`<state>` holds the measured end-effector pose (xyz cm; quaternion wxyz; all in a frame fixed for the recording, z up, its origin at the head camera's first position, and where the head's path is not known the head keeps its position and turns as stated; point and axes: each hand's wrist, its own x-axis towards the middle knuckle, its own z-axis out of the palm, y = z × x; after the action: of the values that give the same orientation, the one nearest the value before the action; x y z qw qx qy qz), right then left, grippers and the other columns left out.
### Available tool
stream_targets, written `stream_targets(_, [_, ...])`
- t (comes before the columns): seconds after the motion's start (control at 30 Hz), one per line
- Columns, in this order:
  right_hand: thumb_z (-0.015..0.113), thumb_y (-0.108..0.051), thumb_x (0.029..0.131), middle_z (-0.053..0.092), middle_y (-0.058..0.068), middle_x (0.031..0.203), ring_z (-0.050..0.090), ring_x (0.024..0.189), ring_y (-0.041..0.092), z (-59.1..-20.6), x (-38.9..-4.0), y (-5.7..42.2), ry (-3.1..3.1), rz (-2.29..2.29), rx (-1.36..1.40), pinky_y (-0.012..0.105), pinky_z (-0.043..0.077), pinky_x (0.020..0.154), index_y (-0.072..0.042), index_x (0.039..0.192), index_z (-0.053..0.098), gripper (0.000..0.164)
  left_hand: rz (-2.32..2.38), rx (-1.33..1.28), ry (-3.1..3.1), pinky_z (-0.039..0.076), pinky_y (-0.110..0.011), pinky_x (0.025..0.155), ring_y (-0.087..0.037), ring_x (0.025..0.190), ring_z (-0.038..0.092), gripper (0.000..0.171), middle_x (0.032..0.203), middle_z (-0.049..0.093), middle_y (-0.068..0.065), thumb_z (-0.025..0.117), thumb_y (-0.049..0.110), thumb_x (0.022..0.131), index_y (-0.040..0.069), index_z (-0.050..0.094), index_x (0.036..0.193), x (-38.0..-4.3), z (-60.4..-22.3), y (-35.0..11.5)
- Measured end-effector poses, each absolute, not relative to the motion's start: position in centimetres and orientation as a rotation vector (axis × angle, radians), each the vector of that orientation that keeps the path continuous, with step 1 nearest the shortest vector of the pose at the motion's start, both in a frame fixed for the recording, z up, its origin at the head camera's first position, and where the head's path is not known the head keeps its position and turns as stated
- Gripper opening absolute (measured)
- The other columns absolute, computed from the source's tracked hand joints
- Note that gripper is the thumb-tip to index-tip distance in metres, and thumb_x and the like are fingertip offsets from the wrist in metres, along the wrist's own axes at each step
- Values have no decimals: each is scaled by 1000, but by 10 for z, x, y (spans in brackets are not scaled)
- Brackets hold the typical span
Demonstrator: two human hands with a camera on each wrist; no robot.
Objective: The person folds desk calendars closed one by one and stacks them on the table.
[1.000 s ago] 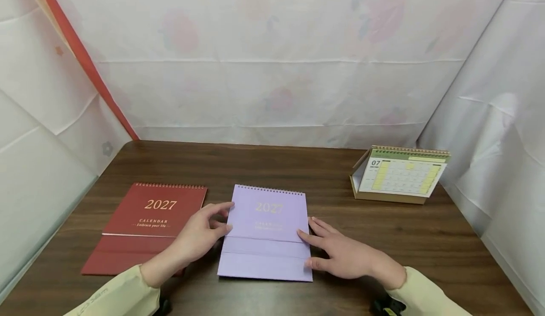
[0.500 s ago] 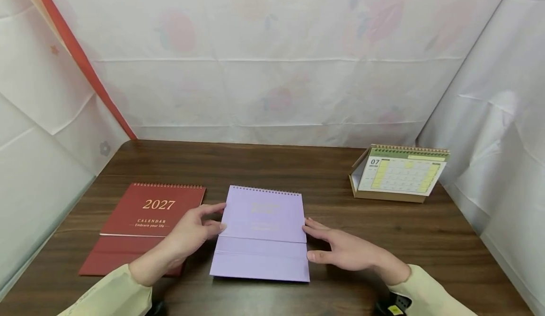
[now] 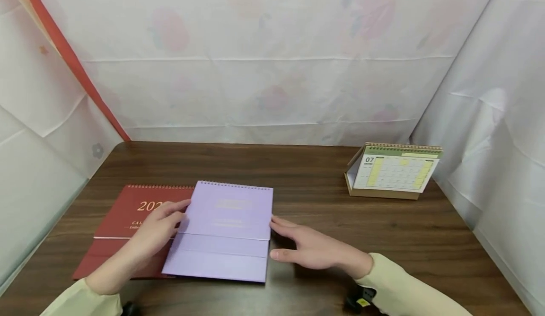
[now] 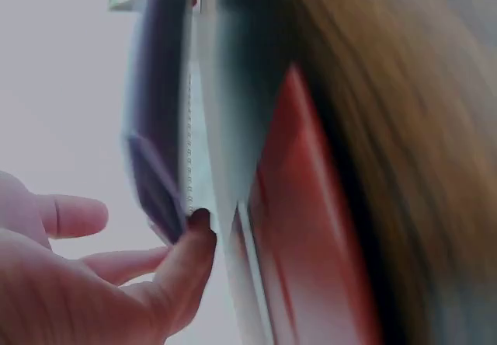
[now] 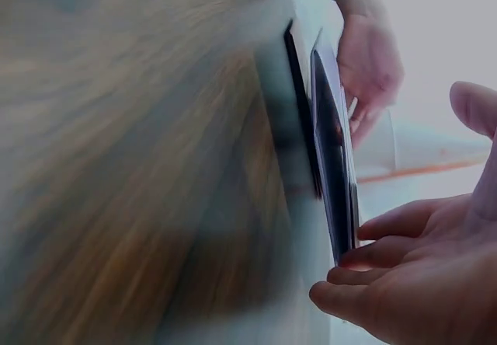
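Note:
A purple desk calendar point(image 3: 230, 212), folded flat with its wire binding at the far side, is raised slightly at the middle left and overlaps the red one. My left hand point(image 3: 155, 231) holds its left edge with bent fingers; the left wrist view shows a fingertip point(image 4: 200, 224) at the underside. Against the right edge rest the nearly straight fingers of my right hand point(image 3: 306, 245), its thumb apart from the cover in the right wrist view. Partly hidden under the left hand and the purple cover, a red 2027 desk calendar point(image 3: 110, 216) lies flat.
A third desk calendar point(image 3: 396, 174), green-topped with a month grid, stands upright like a tent at the table's back right. White printed cloth point(image 3: 255, 70) rises behind the dark wooden table point(image 3: 306, 174) and along both sides.
The purple calendar has moved left with both hands, from beside the red calendar to overlapping its right part. The red and the standing calendars stay in place; the head view shifts slightly.

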<state>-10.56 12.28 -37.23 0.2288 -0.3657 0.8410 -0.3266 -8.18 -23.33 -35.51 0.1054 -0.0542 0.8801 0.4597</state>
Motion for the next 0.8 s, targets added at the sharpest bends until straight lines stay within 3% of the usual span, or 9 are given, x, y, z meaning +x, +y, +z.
stream_targets(0.1, [49,-55,101,15,4,164,17,149,21,-373,-108,102,2305,-869,-1089,41,23,117,-7,157,27,77,1292,-166,2621,29,-62,105,-46,141,24,61,153,28,-30,45,30,106,-5,29,153,-79,-352,-250])
stream_targets(0.23, [45,-58,101,8,4,165,12,150,20,-372,-111,74,2286,-839,-1176,40,20,118,-8,158,21,79,1226,-158,2684,20,-67,106,-53,142,12,72,153,20,-36,46,39,105,-5,19,155,-76,-351,-269])
stream_targets(0.33, [43,-59,101,4,6,165,7,150,18,-371,-113,55,2284,-819,-1206,38,16,119,-7,158,18,81,1168,-163,2714,24,-67,101,-54,137,20,80,149,18,-39,44,46,105,-5,12,156,-75,-353,-281])
stream_targets(0.5, [45,-57,101,3,9,165,3,150,18,-371,-114,22,2290,-776,-1226,32,12,118,-4,158,18,82,1042,-205,2733,22,-75,96,-66,130,17,90,145,8,-46,38,57,103,-4,-1,156,-77,-352,-304])
stream_targets(0.8, [43,-61,99,0,4,165,-4,150,12,-378,-113,-31,2315,-671,-1226,22,8,116,-8,159,16,85,851,-280,2843,22,-77,93,-74,122,16,93,139,1,-54,35,59,102,-8,-5,152,-81,-357,-342])
